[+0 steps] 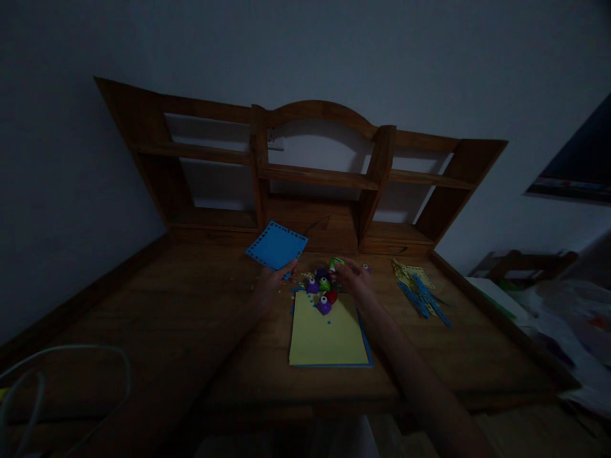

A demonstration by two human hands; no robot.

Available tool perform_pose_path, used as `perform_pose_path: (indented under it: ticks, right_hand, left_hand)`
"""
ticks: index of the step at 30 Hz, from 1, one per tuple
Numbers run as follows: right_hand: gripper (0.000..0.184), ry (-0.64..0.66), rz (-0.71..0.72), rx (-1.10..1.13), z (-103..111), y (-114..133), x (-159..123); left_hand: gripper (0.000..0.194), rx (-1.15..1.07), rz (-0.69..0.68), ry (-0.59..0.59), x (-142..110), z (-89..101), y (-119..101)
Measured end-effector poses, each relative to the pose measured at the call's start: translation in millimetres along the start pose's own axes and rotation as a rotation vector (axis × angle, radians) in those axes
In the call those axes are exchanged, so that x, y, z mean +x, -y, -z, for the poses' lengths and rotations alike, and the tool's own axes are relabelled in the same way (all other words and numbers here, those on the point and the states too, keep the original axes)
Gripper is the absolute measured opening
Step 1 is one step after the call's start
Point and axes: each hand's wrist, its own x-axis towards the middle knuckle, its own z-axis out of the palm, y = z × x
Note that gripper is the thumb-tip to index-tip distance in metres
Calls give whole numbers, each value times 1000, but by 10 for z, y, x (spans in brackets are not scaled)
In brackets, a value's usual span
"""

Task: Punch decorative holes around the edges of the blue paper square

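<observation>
Your left hand pinches the blue sheet by its near corner; keep it flat and steady. Your right hand closes around a green punch above the desk; square it to the sheet's edge, clear of the existing holes, before squeezing.

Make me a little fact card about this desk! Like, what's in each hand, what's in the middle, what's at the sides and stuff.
Left hand: holds blue paper with holes along its edges
Right hand: holds a small green gadget
Middle: yellow paper, with a purple gadget and a red gadget at its far end
Right side: blue strips with holey yellow scraps
Back: wooden shelves
Light: dim
</observation>
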Motion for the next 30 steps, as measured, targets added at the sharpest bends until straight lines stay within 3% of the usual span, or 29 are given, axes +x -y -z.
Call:
perform_pose_path:
  ticks: [5, 12, 17, 23, 30]
  right_hand:
    - [30, 86, -59, 242, -49, 24, -46]
    - [30, 70, -164, 277, -56, 107, -53]
    - [27, 92, -154, 386, -71, 141, -58]
    - [21, 116, -302, 529, -38, 112, -28]
    - [20, 103, -276, 444, -48, 93, -37]
  left_hand:
    - [41, -2, 8, 17, -12, 1, 1]
    - [39, -18, 21, 1, -31, -31, -3]
    - [39, -14, 29, 0, -19, -29, 1]
    - [40, 14, 18, 32, -11, 0, 15]
    - [40, 33, 13, -3, -31, -38, 11]
